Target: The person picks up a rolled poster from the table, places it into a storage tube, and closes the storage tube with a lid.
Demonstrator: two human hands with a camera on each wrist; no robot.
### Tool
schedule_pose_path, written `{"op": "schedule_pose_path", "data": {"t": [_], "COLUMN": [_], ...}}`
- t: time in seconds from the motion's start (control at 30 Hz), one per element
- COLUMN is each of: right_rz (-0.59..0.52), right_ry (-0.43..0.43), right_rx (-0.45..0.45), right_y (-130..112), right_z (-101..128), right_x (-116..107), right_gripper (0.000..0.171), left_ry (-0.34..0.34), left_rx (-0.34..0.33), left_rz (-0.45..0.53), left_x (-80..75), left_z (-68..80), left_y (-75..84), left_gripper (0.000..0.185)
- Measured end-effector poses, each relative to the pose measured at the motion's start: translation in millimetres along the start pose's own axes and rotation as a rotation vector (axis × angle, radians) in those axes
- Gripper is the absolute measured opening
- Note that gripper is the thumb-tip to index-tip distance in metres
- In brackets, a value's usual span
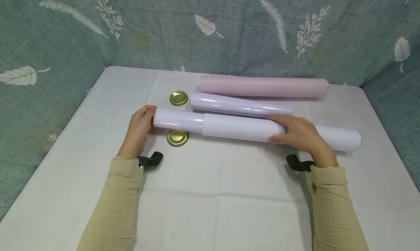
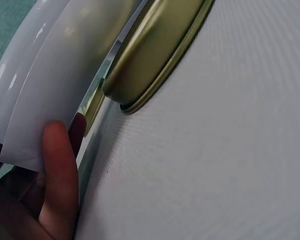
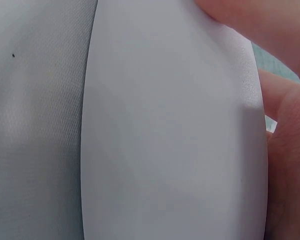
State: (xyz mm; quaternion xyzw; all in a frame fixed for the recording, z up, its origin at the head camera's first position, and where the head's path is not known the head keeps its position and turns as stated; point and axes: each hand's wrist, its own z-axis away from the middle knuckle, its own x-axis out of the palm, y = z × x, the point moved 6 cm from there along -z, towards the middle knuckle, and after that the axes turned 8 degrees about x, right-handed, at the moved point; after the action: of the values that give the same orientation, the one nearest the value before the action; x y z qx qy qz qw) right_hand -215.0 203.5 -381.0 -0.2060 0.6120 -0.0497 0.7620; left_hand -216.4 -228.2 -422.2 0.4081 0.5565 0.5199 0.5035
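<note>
A matte white paper roll (image 1: 239, 126) lies crosswise before me. Out of its left end sticks a narrower glossy white roll (image 1: 178, 120). My left hand (image 1: 139, 125) holds the glossy roll's outer left end, and in the left wrist view a finger (image 2: 60, 170) presses on the sheet's edge (image 2: 32, 120). Over the matte roll, right of its middle, my right hand (image 1: 300, 132) curls with thumb and fingers on opposite sides. The right wrist view shows the matte surface (image 3: 170, 130) close up, the hand at its right side.
Behind lie another glossy white roll (image 1: 239, 104) and a pink roll (image 1: 262, 87). One gold lid (image 1: 178, 98) sits behind the held rolls, another gold lid (image 1: 177, 138) just in front. A white cloth covers the table (image 1: 216, 207); leaf-patterned fabric (image 1: 236, 36) stands around it.
</note>
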Motion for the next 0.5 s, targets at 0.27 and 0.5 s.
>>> {"op": "schedule_pose_path", "data": {"t": [0.27,0.5], "right_rz": [0.007,0.000], "right_ry": [-0.002,-0.005], "right_rx": [0.005,0.000], "right_y": [0.4,-0.3], "right_z": [0.3,0.5], "right_x": [0.2,0.5], "right_gripper": [0.074,0.074], "left_ry": [0.016,0.009], "left_rx": [0.025,0.028], "left_rz": [-0.015,-0.045], "left_x": [0.0,-0.7], "left_z": [-2.5,-1.0], "left_y": [-4.3,-5.3], "left_gripper": [0.037,0.047]}}
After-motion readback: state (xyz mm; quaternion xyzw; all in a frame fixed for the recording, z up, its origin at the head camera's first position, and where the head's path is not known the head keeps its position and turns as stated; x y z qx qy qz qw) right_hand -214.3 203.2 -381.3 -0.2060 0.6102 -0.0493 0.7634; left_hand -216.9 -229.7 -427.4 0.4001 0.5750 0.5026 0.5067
